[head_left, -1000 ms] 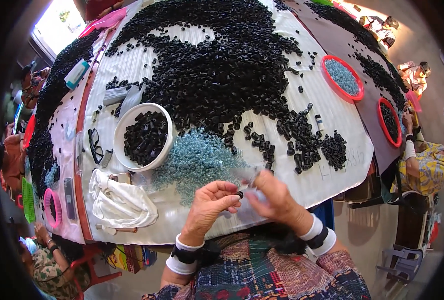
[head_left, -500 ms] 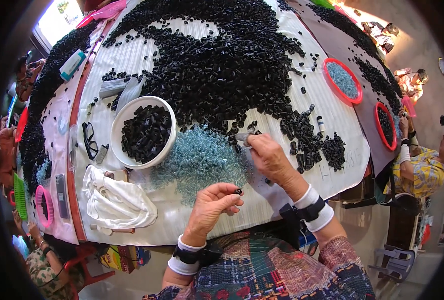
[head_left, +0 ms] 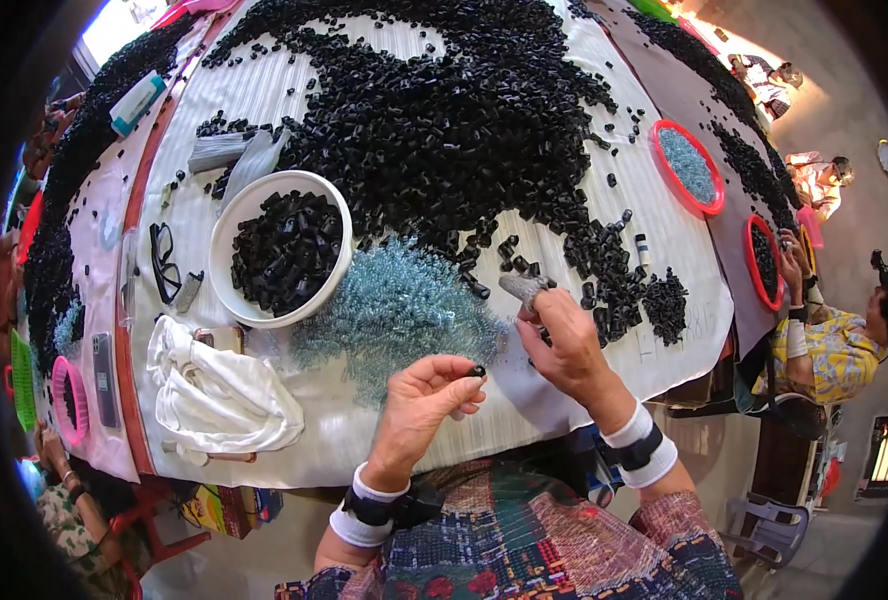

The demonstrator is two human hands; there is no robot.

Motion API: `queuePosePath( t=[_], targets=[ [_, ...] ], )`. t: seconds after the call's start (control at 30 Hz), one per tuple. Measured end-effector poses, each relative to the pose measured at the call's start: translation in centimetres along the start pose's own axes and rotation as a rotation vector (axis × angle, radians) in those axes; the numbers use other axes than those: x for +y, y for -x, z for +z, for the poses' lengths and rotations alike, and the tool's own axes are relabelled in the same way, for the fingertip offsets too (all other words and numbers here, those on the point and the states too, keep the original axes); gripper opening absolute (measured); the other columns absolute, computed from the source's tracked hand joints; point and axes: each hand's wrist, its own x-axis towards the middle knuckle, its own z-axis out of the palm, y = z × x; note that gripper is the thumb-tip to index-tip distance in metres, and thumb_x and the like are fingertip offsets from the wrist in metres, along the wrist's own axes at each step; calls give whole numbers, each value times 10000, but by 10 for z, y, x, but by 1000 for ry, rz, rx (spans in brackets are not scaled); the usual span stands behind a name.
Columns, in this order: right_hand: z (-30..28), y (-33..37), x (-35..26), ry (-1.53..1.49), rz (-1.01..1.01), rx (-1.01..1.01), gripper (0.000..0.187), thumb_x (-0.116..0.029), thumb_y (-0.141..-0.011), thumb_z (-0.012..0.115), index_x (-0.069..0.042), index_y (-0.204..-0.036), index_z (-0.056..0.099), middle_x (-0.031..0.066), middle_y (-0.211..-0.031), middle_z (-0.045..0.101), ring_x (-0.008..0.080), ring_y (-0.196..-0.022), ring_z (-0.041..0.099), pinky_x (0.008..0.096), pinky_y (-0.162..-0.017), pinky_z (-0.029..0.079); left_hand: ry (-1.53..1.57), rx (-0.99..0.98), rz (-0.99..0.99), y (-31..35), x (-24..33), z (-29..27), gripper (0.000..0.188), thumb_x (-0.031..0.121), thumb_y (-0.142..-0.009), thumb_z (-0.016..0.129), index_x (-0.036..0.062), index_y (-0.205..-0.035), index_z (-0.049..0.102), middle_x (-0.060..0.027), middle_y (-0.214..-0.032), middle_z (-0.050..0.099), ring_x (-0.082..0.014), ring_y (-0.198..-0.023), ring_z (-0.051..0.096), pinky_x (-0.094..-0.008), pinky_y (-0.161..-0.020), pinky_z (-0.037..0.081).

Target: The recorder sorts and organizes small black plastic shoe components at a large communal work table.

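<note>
Raised to mid-frame, my right hand (head_left: 572, 338) hides its grip while my left hand (head_left: 419, 408) pinches a black piece (head_left: 478, 371), probably steadying it.

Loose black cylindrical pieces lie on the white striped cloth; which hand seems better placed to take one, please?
Likely the right hand: its grey-covered fingers are near some loose black cylindrical pieces, while the left hand, farther away, pinches a small black piece.

Small black part (head_left: 478, 371) between left fingers (head_left: 440, 367)
</note>
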Motion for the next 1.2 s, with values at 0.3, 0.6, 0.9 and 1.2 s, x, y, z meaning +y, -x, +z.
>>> queuePosePath(
  t=[0.3, 0.6, 0.9, 1.2],
  targets=[
    [-14, 5, -40, -34, -219, -84, 339, 36, -645, 620, 29, -972, 530, 139, -817, 503, 308, -732, 513, 381, -641, 455, -76, 37, 177, 1, 4, 18, 187, 7, -815, 658, -33, -994, 624, -55, -843, 650, -91, -746, 615, -200, -666, 500],
    [-16, 11, -45, 21, -210, -173, 321, 17, -661, 616, 17, -972, 534, 125, -832, 525, 285, -757, 533, 368, -659, 465, -499, 62, 339, 5, 1, 21, 181, 3, -809, 666, -53, -973, 616, -64, -890, 647, -107, -779, 621, -196, -671, 491],
    [-10, 34, -38, -425, 223, 65, 406, 84, -790, 571, 1, -1186, 546, 97, -916, 655, 146, -831, 638, 254, -729, 500, -25, -51, 100, 3, -1, 18, 198, 31, -826, 654, -40, -1006, 611, -89, -865, 663, -127, -751, 641, -229, -633, 526],
    [-9, 7, 1, -32, 151, 169, 291, 98, -776, 558, -14, -1041, 599, 107, -850, 624, 191, -734, 626, 274, -631, 503, 51, -135, 19, -3, -14, 9, 185, 14, -838, 626, -26, -1013, 584, -121, -903, 664, -154, -740, 655, -251, -652, 548]
  ],
)
